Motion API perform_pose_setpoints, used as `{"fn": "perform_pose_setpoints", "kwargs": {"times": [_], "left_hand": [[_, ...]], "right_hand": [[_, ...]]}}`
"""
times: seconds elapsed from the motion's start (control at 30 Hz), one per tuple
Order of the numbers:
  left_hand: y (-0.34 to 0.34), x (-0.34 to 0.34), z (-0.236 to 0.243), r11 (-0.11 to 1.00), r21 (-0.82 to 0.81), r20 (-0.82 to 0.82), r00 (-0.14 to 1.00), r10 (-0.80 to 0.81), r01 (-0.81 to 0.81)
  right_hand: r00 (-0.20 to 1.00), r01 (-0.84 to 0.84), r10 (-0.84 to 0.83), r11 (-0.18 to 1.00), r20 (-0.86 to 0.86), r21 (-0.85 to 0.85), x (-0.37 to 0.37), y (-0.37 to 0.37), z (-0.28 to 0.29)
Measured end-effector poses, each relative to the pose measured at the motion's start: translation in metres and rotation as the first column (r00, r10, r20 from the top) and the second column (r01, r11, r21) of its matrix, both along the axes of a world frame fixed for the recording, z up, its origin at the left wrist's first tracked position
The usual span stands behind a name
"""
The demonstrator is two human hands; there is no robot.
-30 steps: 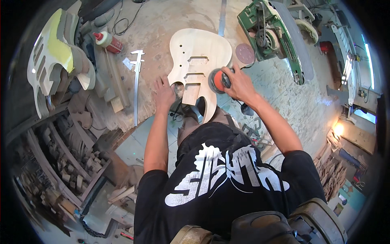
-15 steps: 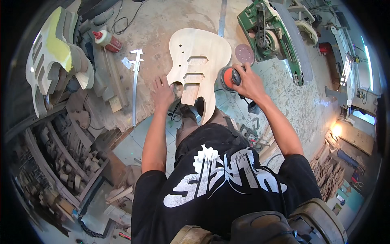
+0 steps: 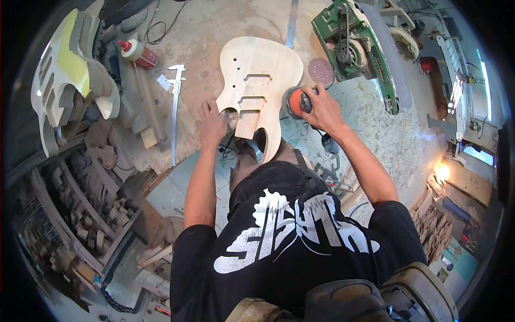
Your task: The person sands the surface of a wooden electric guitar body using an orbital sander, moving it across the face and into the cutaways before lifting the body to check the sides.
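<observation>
A pale wooden guitar body [image 3: 263, 59] with cavities and small holes lies on the workbench [image 3: 198, 48]. My left hand [image 3: 213, 122] rests at its left edge, fingers extended and slightly bent, apparently not gripping. My right hand [image 3: 325, 111] is closed on an orange and black round sander [image 3: 293, 102] at the body's right edge. A round perforated sanding disc [image 3: 321, 68] lies beyond the sander. A steel caliper [image 3: 175, 121] lies left of my left hand.
A green belt sander [image 3: 348, 51] stands at upper right. A glue bottle [image 3: 140, 53], wood strips [image 3: 147, 107] and stacked guitar-body shapes [image 3: 72, 59] occupy the left. A rack of offcuts [image 3: 80, 209] is at lower left, clamps [image 3: 332, 163] below the bench.
My right hand moved the sander rightward off the guitar body's lower part, then slightly back left against its edge. My left hand stays at the left edge.
</observation>
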State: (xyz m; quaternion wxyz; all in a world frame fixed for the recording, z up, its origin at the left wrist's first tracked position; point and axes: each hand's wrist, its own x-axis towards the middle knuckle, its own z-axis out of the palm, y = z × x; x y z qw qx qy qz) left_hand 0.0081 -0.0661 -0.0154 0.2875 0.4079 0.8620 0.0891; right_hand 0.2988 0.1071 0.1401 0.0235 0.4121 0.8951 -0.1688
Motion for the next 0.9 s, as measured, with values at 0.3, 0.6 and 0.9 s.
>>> {"fn": "perform_pose_setpoints", "kwargs": {"times": [0.3, 0.6, 0.9], "left_hand": [[-0.001, 0.001, -0.002, 1.000, -0.014, -0.022, 1.000, -0.017, 0.017], [0.000, -0.001, 0.000, 0.999, -0.024, -0.045, 0.998, -0.049, 0.048], [-0.002, -0.002, 0.000, 0.998, -0.028, -0.034, 0.998, -0.056, 0.055]], "right_hand": [[1.000, 0.013, -0.014, 0.999, -0.008, -0.029, -0.001, -0.006, 0.000], [1.000, 0.015, -0.014, 0.999, 0.027, -0.046, -0.010, -0.006, 0.003], [1.000, 0.013, -0.012, 0.998, 0.024, -0.053, -0.007, -0.007, 0.003]]}}
